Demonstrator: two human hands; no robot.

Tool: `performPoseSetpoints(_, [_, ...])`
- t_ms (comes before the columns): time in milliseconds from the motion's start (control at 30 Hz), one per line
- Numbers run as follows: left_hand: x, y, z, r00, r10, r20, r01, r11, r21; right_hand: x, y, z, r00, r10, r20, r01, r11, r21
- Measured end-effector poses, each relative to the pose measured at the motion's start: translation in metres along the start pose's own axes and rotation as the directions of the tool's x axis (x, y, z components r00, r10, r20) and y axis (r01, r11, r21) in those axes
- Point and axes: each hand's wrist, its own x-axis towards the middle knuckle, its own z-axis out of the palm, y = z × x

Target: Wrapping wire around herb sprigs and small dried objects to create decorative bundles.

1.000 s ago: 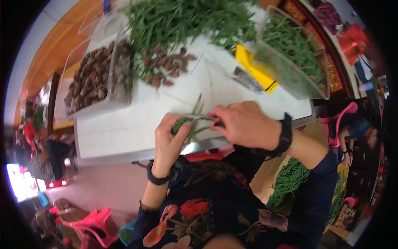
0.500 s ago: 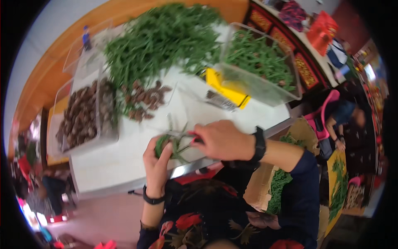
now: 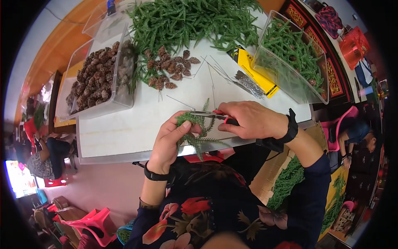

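My left hand [image 3: 166, 142] is closed, pinching a green artificial pine sprig [image 3: 198, 142] between thumb and fingers above the table's near edge. My right hand [image 3: 258, 119] grips pliers [image 3: 230, 120] with red and black handles. Their metal jaws point left and meet the top of the sprig beside my left fingertips; whether they bite on a wire there I cannot tell. Loose pine cones [image 3: 176, 66] lie farther off on the white table [image 3: 120, 139], with thin wires [image 3: 219, 69] scattered to their right. A yellow pack [image 3: 265, 81] has a bundle of cut wires beside it.
At left stands a clear bin of pine cones [image 3: 95, 76]. Green pine sprigs [image 3: 186, 25] are heaped at the back. A clear bin [image 3: 290, 89] of sprigs with cones stands at right. A cardboard box [image 3: 271, 182] of greenery sits beside my right arm. Other people sit at both sides.
The view has shifted, so the table and its things appear higher and farther right. My hands still hold the sprig and the pliers together, with the jaws now showing more clearly.
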Motion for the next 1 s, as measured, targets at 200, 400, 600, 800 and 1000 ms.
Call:
performPoseSetpoints(200, [-0.002,-0.001,-0.003,0.995,-0.055,0.084,0.062,0.995,-0.08,-0.003,-0.004,-0.001,1.0,0.014,-0.013,-0.014,1.0,-0.009])
performPoseSetpoints(400, [0.003,-0.011,0.006,0.998,0.064,-0.021,-0.062,0.993,0.104,-0.005,-0.014,0.018,0.975,0.177,-0.135,-0.185,0.981,-0.049])
performPoseSetpoints(600, [0.002,-0.012,0.008,0.995,0.085,-0.054,-0.075,0.985,0.155,-0.009,0.001,0.018,0.978,0.172,-0.118,-0.171,0.985,0.024])
performPoseSetpoints(800, [0.0,-0.009,0.005,0.993,0.078,-0.088,-0.066,0.989,0.136,-0.011,0.005,0.019,0.976,0.078,-0.205,-0.084,0.996,-0.021])
performPoseSetpoints(1000, [-0.006,-0.008,0.003,0.999,0.025,-0.042,-0.023,0.999,0.047,-0.008,0.005,0.022,0.98,0.013,-0.197,-0.029,0.997,-0.078])
